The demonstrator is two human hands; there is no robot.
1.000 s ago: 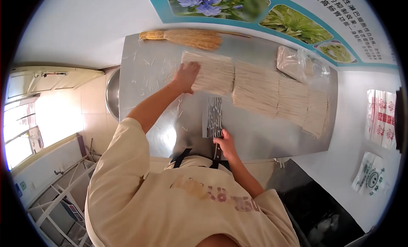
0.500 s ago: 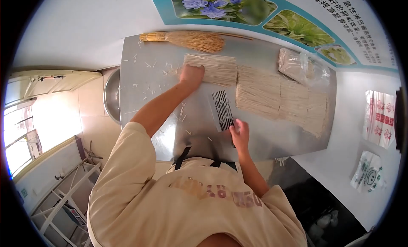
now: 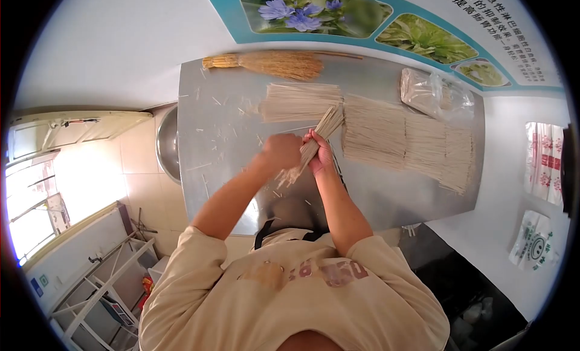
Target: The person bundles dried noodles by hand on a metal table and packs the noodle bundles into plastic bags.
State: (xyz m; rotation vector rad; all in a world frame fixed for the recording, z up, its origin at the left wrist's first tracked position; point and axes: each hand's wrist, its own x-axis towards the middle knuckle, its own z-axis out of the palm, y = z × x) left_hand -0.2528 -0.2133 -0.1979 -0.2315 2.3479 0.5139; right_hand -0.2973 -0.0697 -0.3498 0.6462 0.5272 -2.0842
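Note:
A bundle of dry noodles (image 3: 326, 122) is held tilted above the near middle of the metal table. My right hand (image 3: 321, 154) is wrapped round its middle from the right. At its lower left side, my left hand (image 3: 283, 151) is closed on the same bundle, its fingertips partly hidden. Behind my hands lies a flat pile of noodles (image 3: 299, 101). More noodle rows (image 3: 374, 130) stretch to the right. The cleaver is mostly hidden behind my right forearm; only a dark edge shows.
A straw broom (image 3: 281, 65) lies along the table's back edge. A clear bag (image 3: 438, 94) of packed noodles rests at the back right. Loose noodle bits are scattered over the metal table (image 3: 208, 121) at left. A steel basin (image 3: 167, 144) stands beyond the left edge.
My right hand has let go of the cleaver and now grips noodles. My left hand has moved toward me with a bundle taken from the left pile, which is smaller.

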